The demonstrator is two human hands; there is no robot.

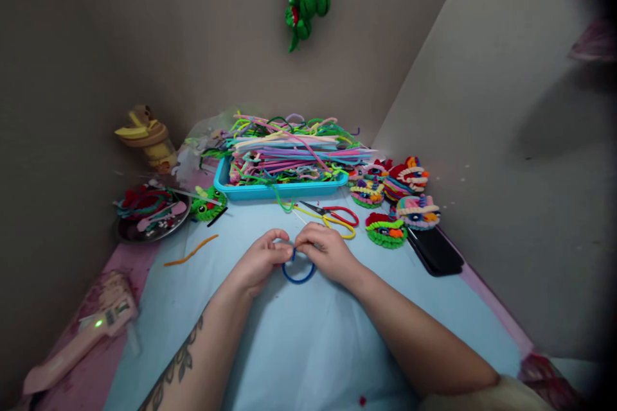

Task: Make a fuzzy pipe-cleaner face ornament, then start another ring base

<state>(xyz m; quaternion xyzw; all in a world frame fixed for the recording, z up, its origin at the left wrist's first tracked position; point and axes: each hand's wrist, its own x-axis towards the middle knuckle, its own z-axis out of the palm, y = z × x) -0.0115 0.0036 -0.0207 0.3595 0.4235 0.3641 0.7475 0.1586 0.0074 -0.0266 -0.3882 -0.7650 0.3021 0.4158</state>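
Between my two hands a blue pipe cleaner (298,282) is bent into a loop that hangs below the fingers. My left hand (268,258) pinches one side of it between thumb and fingers. From the other side my right hand (328,252) holds it, fingertips close to those of the left. Where the ends meet is partly hidden by the fingers. Just beyond my right hand lie scissors (340,217) with red and yellow handles. An orange pipe cleaner (191,251) rests on the table left of my left hand.
A blue tray (284,191) heaped with pipe cleaners stands at the back. Several colourful pipe-cleaner heads (386,231) and a black phone (436,250) lie on the right. On the left are a metal bowl (126,231), a pink glue gun (81,340) and a yellow cup (153,144).
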